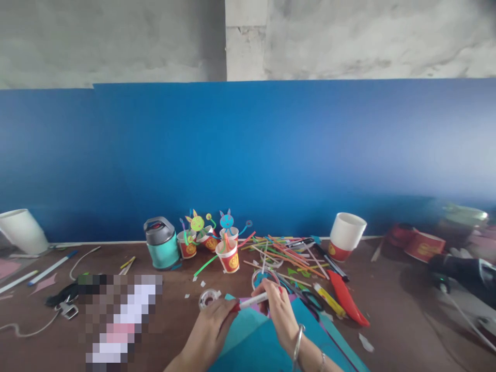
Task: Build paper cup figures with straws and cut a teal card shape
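A white marker with red ends (253, 300) lies almost level between my two hands, above blue and purple sheets of paper (251, 336). My left hand (213, 323) is closed round its red left end. Around the barrel, towards the other end, the fingers of my right hand (277, 307) are wrapped; a silver bangle is on that wrist. Just behind my left hand sits a roll of clear tape (209, 298). Another tape roll (265, 278), with blue showing inside its ring, is behind my right hand. Dark-handled scissors (311, 300) lie to the right, partly over the paper.
Small paper cups (229, 260) with cat-faced paper figures stand near the blue partition (248, 155), beside a teal flask (163, 248). Colourful sticks (282, 253) are heaped at centre right. A yellow cutter (329, 300), a red pointed object (346, 297) and stacked cups (346, 235) are further right.
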{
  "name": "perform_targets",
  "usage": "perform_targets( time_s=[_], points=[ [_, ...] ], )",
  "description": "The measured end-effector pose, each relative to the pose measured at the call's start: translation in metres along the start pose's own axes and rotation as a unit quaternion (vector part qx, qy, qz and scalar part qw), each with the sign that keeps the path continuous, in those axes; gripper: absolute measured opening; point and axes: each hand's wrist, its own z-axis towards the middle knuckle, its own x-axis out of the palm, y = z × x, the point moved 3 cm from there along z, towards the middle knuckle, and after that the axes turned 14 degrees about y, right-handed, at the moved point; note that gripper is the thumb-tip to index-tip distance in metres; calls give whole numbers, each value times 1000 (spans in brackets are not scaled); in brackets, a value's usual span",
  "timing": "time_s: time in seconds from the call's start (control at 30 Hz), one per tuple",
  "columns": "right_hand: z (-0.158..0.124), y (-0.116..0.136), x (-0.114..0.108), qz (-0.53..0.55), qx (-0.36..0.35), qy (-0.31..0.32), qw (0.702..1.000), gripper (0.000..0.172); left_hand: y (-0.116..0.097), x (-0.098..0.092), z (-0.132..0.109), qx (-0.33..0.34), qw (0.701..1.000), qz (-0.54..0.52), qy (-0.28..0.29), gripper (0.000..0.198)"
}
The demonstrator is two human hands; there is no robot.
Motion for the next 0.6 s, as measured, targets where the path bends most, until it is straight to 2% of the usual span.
perform_targets(
  time_s=[0.07,0.2,0.43,0.53,0.6],
  points=[
    [0,1,2,-10,-5,19,1000,52,-2,0,0,5,1000,-15,13,24],
    [0,-3,6,-31,-26,60,997,49,-3,2,1,-33,994,-73,74,28],
    [1,-17,14,-26,-22,58,998,55,-3,6,6,-56,990,-72,105,30],
    [11,-6,-2,-78,-24,69,994,50,0,8,7,-109,989,-16,98,25],
    [18,8,-29,-167,-31,42,985,48,4,9,5,-147,985,52,73,25]
  ],
)
